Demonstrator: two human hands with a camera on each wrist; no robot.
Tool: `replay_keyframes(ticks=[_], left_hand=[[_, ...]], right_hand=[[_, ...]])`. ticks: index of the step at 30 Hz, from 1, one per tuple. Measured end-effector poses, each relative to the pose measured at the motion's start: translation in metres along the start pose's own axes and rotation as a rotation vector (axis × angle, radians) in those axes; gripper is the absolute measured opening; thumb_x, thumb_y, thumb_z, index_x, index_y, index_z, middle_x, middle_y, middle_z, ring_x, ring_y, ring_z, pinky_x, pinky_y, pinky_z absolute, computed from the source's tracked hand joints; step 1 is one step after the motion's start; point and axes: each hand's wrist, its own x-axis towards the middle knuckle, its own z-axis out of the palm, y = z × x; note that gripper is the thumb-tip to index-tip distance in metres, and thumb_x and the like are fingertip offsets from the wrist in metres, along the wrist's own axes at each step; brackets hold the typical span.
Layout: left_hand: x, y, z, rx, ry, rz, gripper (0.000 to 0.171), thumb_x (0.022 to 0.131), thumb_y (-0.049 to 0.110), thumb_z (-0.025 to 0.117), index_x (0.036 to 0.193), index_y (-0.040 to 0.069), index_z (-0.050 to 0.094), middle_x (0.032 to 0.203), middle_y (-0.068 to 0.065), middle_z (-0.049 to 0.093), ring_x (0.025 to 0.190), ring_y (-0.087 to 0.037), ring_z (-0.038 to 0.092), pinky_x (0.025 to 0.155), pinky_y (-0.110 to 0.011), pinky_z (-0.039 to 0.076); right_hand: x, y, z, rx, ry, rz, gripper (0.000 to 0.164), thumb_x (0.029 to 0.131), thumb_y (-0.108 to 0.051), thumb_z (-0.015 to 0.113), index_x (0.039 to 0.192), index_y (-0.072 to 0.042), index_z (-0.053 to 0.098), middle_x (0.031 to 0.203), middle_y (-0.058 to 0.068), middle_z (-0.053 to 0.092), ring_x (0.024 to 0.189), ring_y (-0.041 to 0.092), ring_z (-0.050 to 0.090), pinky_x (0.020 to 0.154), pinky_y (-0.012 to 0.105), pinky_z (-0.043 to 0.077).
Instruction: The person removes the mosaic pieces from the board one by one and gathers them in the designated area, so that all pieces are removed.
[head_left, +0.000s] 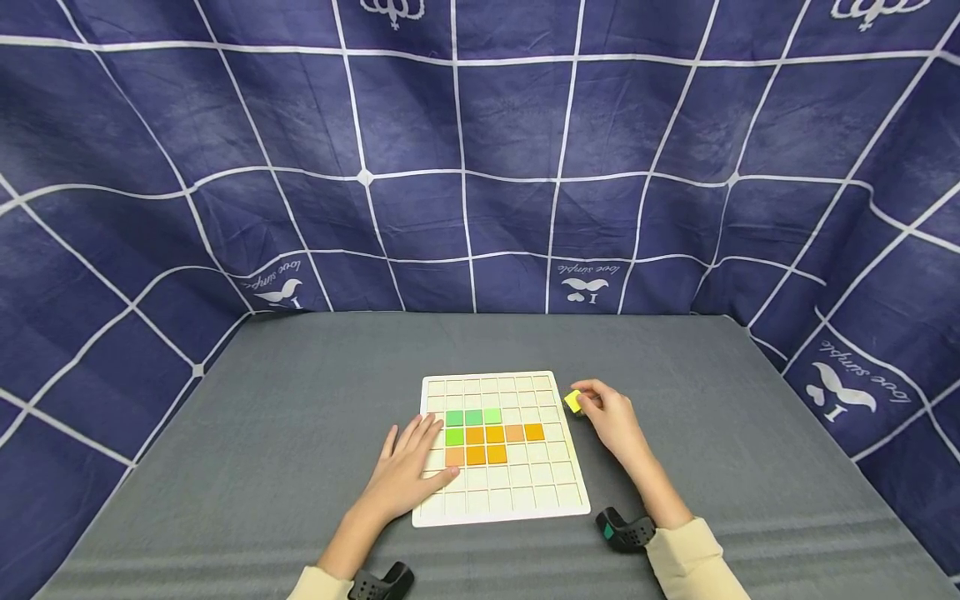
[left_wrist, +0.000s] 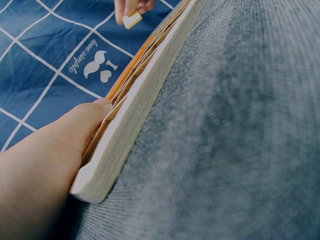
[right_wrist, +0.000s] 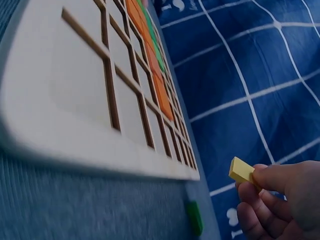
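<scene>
A white square board with a grid of shallow cells lies on the grey table. Green tiles and orange tiles fill several cells in three rows left of its middle. My left hand rests flat over the board's left edge, fingers spread and thumb on the grid. Just off the upper right edge, my right hand pinches a small yellow tile between thumb and fingertips. The tile is held tilted and clear of the board.
A green piece lies on the table beside the board, seen in the right wrist view. Grey cloth covers the table. A blue curtain with white lines hangs behind and at both sides. Each wrist wears a black band.
</scene>
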Motion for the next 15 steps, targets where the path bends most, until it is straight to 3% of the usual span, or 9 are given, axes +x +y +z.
replay_keyframes(ticks=[9,15], left_hand=[[0.000,0.000,0.000,-0.001,0.006,0.002,0.082,0.079,0.065,0.049,0.142,0.017,0.032,0.149,-0.002,0.029,0.140,-0.021,0.020,0.112,-0.052,0.005],[-0.001,-0.001,0.000,-0.003,0.011,0.007,0.082,0.079,0.065,0.049,0.142,0.017,0.032,0.149,-0.002,0.028,0.140,-0.021,0.020,0.112,-0.051,0.006]], right_hand=[[0.003,0.020,-0.012,-0.001,0.093,0.072,0.021,0.089,-0.012,0.056,0.107,-0.006,0.064,0.085,0.012,0.067,0.070,0.014,0.059,0.055,0.019,0.042],[0.004,0.032,-0.014,0.010,0.107,0.131,0.023,0.090,-0.013,0.054,0.110,-0.005,0.063,0.089,0.015,0.067,0.074,0.019,0.061,0.056,0.019,0.042]])
